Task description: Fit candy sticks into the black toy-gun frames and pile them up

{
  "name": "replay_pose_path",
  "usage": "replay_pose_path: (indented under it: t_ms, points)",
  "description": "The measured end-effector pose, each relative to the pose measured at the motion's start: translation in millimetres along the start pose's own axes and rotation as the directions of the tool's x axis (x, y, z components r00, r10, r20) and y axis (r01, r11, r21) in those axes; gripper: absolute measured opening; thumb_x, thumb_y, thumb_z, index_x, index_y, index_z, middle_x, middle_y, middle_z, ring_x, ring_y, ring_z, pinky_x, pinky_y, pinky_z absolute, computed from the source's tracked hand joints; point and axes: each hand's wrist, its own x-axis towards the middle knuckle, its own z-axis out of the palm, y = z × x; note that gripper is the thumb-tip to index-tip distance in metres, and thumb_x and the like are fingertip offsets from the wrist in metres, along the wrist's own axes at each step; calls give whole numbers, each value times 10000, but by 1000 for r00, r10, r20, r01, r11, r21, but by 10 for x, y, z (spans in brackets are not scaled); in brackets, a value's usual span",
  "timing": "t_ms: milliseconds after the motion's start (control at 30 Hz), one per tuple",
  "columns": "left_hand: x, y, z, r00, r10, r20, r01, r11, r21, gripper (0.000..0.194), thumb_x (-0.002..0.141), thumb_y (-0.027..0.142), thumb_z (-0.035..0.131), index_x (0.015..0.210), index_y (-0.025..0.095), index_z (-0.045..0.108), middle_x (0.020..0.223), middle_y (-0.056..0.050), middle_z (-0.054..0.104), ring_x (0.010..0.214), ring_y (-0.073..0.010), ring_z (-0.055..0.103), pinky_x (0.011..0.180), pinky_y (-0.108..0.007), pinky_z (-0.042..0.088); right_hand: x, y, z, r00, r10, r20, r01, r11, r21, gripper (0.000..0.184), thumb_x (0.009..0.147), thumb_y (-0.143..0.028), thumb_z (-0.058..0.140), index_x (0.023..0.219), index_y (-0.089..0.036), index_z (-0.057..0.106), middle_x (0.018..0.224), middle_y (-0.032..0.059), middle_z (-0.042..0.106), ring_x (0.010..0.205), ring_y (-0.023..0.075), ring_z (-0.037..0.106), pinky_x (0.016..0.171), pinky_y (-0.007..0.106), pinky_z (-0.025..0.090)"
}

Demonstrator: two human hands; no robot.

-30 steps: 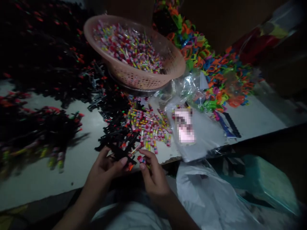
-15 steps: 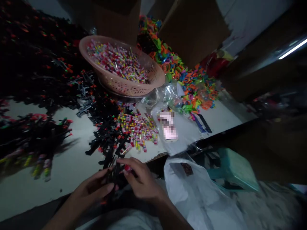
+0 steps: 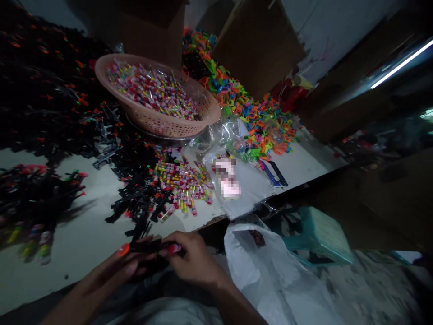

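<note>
A black toy gun (image 3: 146, 246) with an orange tip lies across my hands at the table's front edge. My left hand (image 3: 118, 273) is closed around its tip end from below. My right hand (image 3: 194, 259) pinches a small candy tube (image 3: 175, 248) with a red-pink end at the gun's other end; whether the tube sits in the gun is hidden by my fingers. Just beyond my hands lies a heap of black toy guns (image 3: 142, 198). Beside it is a loose pile of candy tubes (image 3: 184, 185) with pink and yellow bands.
A pink perforated basket (image 3: 158, 124) full of candy tubes stands behind. Colourful plastic pieces (image 3: 250, 113) are heaped at the back right. Toy guns with tubes (image 3: 40, 194) lie left. A clear plastic bag (image 3: 250, 198), white sack (image 3: 270, 271) and green stool (image 3: 324, 234) are right.
The toy gun has turned sideways, its orange tip now at my left hand. My left hand has moved left and lower. The view has shifted slightly right.
</note>
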Motion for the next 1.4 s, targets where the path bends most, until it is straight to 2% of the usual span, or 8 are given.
replay_pose_path:
  t_ms: [133,267,367,533,700,1000,1300,1400]
  points:
    - [-10,44,22,999,7,50,-8,1000,7,375,526,438,812,832,235,734,939,-76,740,996,-301,657,896,-349,527,-23,-34,73,1000,-28,12,29,999,-17,305,786,-138,558,1066,-239,622,966,10,702,861,155,652,771,235,480]
    - [9,24,35,994,-78,-74,73,995,-72,439,561,465,799,896,202,691,860,-60,750,863,-267,701,787,-301,579,-70,-54,116,996,56,-66,-53,998,43,395,824,-299,582,1191,-210,467,936,38,664,837,174,631,728,262,490]
    - [-10,33,98,985,-76,-157,49,985,-164,490,576,472,791,955,196,646,857,-57,747,783,-254,712,692,-298,604,-103,-50,120,994,41,-97,-36,998,52,272,892,-291,462,1141,-192,419,917,48,637,803,169,614,700,269,483]
    - [-55,59,218,987,29,-157,-59,980,-188,513,477,333,862,907,194,620,824,-26,732,758,-215,700,634,-258,588,-129,-86,144,996,-63,-57,65,998,27,153,912,-219,404,1057,-194,449,1016,84,637,930,184,606,804,308,470]
    - [-79,66,173,987,95,-131,-117,978,-175,492,490,300,853,898,169,610,849,-50,737,831,-226,691,755,-298,557,-188,-89,208,989,-42,-143,67,983,173,116,899,-240,474,1007,-198,482,988,59,644,904,156,608,790,277,473]
    - [-202,53,128,985,141,-102,-159,968,-193,467,507,293,840,887,156,606,810,-51,742,766,-210,690,700,-300,541,-307,-126,326,972,-18,-236,96,942,322,74,884,-256,551,917,-206,507,905,17,617,855,137,583,767,248,450]
    - [-288,-38,74,980,163,-110,-185,955,-232,408,526,244,838,865,164,624,768,-23,742,747,-182,691,706,-277,541,-386,-169,324,987,-47,-151,87,959,270,110,926,-254,464,995,-210,537,943,37,646,886,152,606,779,263,467]
    - [-327,-34,73,979,151,-133,-181,951,-250,410,507,233,846,846,159,628,767,-28,740,772,-196,692,729,-293,541,-389,-198,340,981,-72,-180,103,981,167,111,915,-241,459,981,-198,537,923,51,655,859,162,616,759,270,474]
